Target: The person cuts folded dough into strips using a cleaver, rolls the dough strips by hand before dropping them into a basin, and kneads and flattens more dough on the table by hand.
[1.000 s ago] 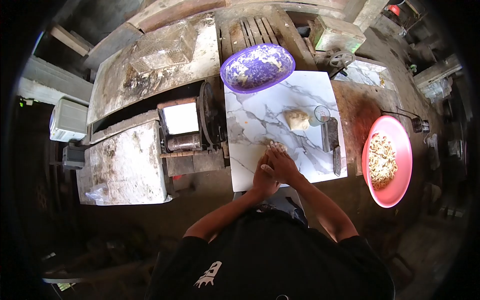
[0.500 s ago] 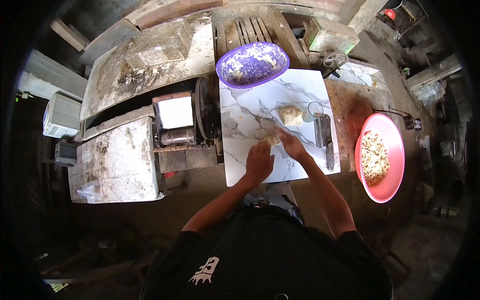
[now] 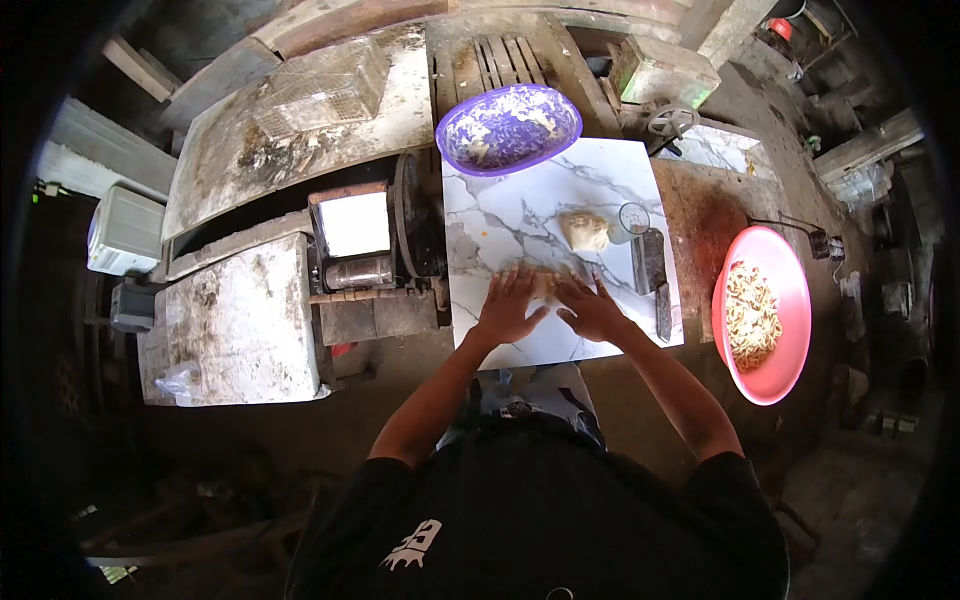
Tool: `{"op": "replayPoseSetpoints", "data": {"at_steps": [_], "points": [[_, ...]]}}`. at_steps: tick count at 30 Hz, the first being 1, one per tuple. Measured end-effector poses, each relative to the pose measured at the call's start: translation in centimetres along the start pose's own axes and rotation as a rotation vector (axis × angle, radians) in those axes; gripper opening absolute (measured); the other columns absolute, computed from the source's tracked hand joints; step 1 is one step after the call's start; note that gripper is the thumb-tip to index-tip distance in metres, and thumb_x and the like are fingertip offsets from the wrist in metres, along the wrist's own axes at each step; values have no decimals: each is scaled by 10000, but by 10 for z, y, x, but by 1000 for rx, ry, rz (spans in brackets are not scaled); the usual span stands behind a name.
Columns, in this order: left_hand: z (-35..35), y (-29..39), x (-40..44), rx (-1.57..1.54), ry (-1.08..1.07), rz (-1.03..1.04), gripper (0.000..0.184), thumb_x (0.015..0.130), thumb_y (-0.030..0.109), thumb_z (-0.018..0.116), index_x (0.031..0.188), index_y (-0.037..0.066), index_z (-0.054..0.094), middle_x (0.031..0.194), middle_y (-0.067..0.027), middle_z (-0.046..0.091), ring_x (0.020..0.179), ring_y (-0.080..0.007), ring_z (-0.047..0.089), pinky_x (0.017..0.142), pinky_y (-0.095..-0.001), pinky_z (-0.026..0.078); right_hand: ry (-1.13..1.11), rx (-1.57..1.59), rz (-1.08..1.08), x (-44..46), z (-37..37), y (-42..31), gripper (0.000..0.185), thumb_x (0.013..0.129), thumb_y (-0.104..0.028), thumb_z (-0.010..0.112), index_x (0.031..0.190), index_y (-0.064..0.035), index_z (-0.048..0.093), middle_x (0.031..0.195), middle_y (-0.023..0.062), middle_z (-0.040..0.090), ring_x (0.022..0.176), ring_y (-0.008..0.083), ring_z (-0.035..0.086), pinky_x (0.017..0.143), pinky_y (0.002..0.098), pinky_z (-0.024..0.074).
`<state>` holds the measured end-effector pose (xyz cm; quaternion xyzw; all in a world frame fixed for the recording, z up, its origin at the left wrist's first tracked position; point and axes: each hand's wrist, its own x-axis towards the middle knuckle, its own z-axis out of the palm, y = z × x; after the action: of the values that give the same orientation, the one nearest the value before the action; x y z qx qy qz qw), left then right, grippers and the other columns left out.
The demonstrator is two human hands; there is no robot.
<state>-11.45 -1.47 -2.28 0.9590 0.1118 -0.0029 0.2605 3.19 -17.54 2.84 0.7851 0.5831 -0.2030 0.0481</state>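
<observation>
Resting left hand (image 3: 506, 304), right hand (image 3: 596, 310) flat, apart | beside small pale dough lump (image 3: 545, 284), on white marbled tabletop (image 3: 612, 170) | might rip if pressed hard

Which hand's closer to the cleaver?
Right. The right hand is just left of the cleaver, not touching it; the left hand is farther left, beyond the right hand.

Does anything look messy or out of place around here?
The purple basin stands out: it juts past the far edge of the marbled tabletop, and pale residue clings inside it. On the left, the white worktop is blotched with dark stains, which looks odd next to the much cleaner tabletop.
</observation>
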Motion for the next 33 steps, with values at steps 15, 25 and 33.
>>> {"op": "replayPoseSetpoints", "data": {"at_steps": [15,25,33], "points": [[39,84,-14,110,79,-102,809,848,447,606,1401,-90,359,1444,-340,329,1376,-430,294,1158,-492,189,352,179,-136,23,30,-1,459,921,-114,459,1375,-49,480,1446,136,459,1376,275,385,1161,471,236],[27,128,-3,65,30,-363,842,895,486,539,1427,-113,280,1516,-274,256,1431,-378,216,1165,-482,176,307,712,-195,47,17,48,405,900,-48,514,1301,-72,561,1302,196,569,1219,338,539,1005,415,447],[54,143,15,165,258,-672,960,844,567,577,1485,-41,202,1560,-223,183,1462,-342,152,1177,-490,118,365,408,-277,81,-7,42,270,830,-269,705,991,-68,622,952,109,687,926,308,651,734,416,515]]}}
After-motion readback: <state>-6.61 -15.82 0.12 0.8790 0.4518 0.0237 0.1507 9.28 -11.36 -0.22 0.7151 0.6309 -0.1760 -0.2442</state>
